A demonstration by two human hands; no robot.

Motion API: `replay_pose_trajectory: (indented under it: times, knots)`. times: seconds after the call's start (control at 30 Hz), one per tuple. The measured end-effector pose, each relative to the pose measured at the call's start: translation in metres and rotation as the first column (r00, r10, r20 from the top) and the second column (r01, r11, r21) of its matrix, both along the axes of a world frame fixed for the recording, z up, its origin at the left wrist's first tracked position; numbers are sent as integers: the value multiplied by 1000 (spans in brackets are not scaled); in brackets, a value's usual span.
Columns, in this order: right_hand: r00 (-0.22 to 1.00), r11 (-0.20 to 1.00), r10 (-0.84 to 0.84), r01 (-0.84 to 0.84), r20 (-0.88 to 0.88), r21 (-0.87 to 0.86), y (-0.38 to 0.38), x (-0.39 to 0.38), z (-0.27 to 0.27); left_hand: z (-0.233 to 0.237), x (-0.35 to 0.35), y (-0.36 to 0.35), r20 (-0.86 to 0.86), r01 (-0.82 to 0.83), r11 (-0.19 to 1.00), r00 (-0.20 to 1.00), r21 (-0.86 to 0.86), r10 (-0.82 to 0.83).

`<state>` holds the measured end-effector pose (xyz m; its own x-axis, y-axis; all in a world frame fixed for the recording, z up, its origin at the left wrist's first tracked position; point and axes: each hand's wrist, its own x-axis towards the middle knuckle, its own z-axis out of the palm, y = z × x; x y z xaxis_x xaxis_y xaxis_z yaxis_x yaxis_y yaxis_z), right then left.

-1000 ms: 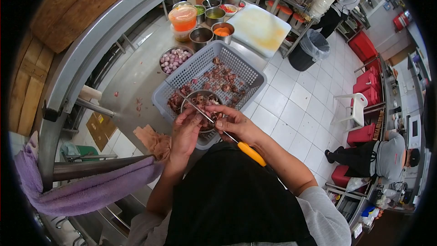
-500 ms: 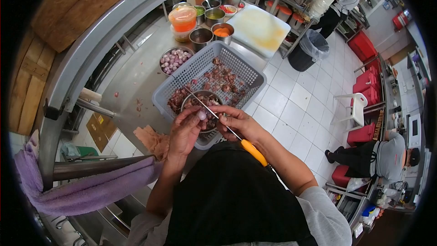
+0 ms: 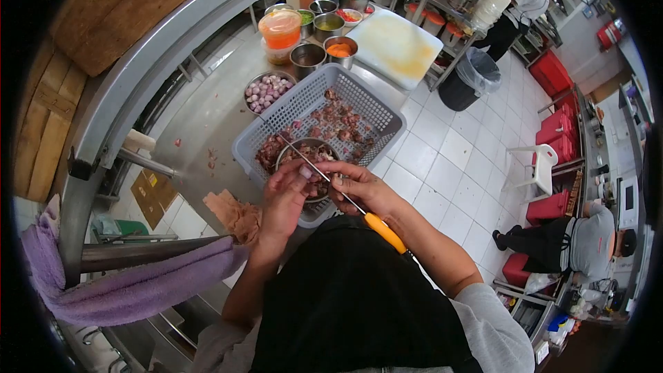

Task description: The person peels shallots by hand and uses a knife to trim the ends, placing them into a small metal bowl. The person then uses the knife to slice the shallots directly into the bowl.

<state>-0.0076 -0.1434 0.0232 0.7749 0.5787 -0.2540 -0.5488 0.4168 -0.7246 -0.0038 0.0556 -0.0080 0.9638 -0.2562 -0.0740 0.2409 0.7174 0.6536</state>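
Between the fingertips of my left hand (image 3: 282, 197) is a pale, peeled shallot (image 3: 305, 172). My right hand (image 3: 362, 190) grips a knife with a yellow handle (image 3: 385, 232); its long thin blade points up and left, passing close beside the shallot. Below both hands a round metal bowl (image 3: 280, 160) with peels and shallots sits inside a grey perforated basket (image 3: 388, 124). Unpeeled shallots and loose reddish skins (image 3: 338, 121) lie in the basket around the bowl. Past the basket's left corner stands a metal bowl of peeled shallots (image 3: 268, 91).
Metal containers of sauces and chopped food (image 3: 328, 25), an orange-filled tub (image 3: 280, 30) and a white cutting board (image 3: 390, 48) stand behind the basket. A purple towel (image 3: 138, 287) hangs over a rail at left. Two other people work at the right, near a black bin (image 3: 459, 86).
The shallot has turned slightly in my left fingers, and the fingertips have shifted around it. My right hand and the knife stay almost in place.
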Motion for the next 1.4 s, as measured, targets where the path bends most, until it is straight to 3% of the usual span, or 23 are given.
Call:
replay_pose_trajectory:
  times: [0.2, 0.43, 0.5, 0.6, 0.73, 0.9, 1.03, 1.4]
  knots:
    - [1000, 998, 26, -26, -8, 53, -3, 2, 0, -8, 2, 5, 34, -20, 999, 999, 50, 18]
    - [994, 993, -103, 105, -47, 44, -14, 12, -1, -1, 0, 12, -54, -17, 996, 998, 91, 22]
    - [993, 973, -50, 72, 102, -221, -11, 16, -9, -5, 1, 14, -36, -18, 991, 999, 135, 23]
    - [997, 948, -28, 50, 72, -315, -4, 12, -28, -13, 0, 18, 4, -31, 981, 1000, 190, 30]
    - [993, 957, -17, 49, 114, -285, -1, 7, -26, -25, 0, 19, 44, -80, 972, 996, 221, 72]
    - [948, 954, 19, 79, 319, -291, 8, 0, -9, -27, 0, 8, 74, -104, 980, 993, 172, 92]
    - [941, 954, 27, 77, 337, -291, 13, -5, -2, -26, -3, 8, 24, -123, 988, 992, 98, 121]
    - [924, 960, -5, 111, 382, -256, 16, -4, 8, -11, -8, 9, 45, -107, 990, 994, 89, 103]
